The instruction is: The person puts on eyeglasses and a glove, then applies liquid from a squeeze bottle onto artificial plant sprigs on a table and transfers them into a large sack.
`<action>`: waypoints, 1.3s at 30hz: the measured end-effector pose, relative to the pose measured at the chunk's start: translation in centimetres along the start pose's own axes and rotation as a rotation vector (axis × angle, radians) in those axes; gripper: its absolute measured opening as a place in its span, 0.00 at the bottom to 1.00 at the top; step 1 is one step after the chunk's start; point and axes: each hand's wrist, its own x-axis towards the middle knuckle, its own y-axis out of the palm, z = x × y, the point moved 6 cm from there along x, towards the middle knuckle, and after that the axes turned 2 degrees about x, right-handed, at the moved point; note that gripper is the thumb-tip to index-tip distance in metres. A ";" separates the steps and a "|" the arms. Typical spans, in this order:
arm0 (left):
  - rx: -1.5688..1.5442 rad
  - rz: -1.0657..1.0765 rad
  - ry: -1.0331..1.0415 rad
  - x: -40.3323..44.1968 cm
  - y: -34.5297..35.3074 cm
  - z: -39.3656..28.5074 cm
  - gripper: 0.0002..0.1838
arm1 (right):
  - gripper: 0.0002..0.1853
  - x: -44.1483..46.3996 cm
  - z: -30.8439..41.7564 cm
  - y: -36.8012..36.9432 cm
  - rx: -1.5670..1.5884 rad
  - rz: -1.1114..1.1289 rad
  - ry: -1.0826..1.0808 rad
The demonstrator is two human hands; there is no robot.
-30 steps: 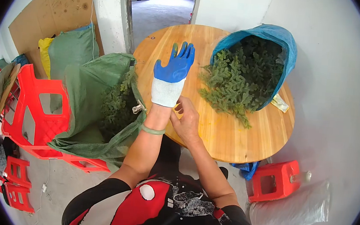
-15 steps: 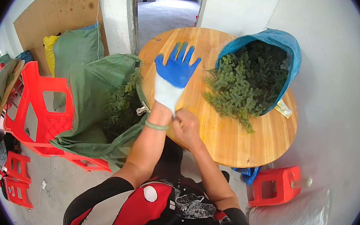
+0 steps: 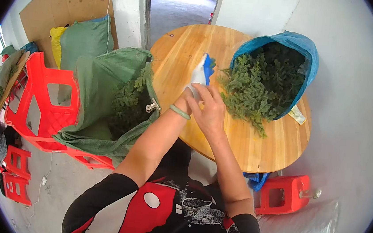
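Note:
My left hand (image 3: 203, 71) wears a white work glove with a blue coated palm. It is turned side-on above the round wooden table, its fingers stretched out and holding nothing. A pale green bangle (image 3: 180, 112) circles the left forearm below the glove. My right hand (image 3: 208, 107) is bare and closed at the left wrist, its fingers pinching the cuff of the glove (image 3: 195, 79). To the right, a blue woven bag (image 3: 312, 61) lies on its side with green leafy sprigs (image 3: 253, 89) spilling from its mouth.
The wooden table (image 3: 181, 45) stands ahead. At left, an open green sack (image 3: 93, 86) of sprigs, with a metal clip (image 3: 153, 106) on its rim, rests by red plastic stools (image 3: 46, 117). Another red stool (image 3: 282, 196) and a clear plastic bag (image 3: 305, 227) are lower right.
My gloved left hand has turned from palm-showing with spread fingers to side-on, and moved right and lower. My right hand has moved up and right along the wrist, staying at the cuff.

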 end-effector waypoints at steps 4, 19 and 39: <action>0.564 -0.148 0.043 -0.9 0.1 -0.2 0.37 | 0.10 0.9 -1.6 0.8 -0.090 0.068 -0.062; 1.771 -0.463 0.574 -0.5 2.0 -2.2 0.36 | 0.05 2.2 -5.4 0.7 -0.377 0.035 0.210; -0.256 0.883 0.098 -1.4 1.2 -1.3 0.39 | 0.02 -0.6 5.4 4.0 -0.308 0.268 -0.540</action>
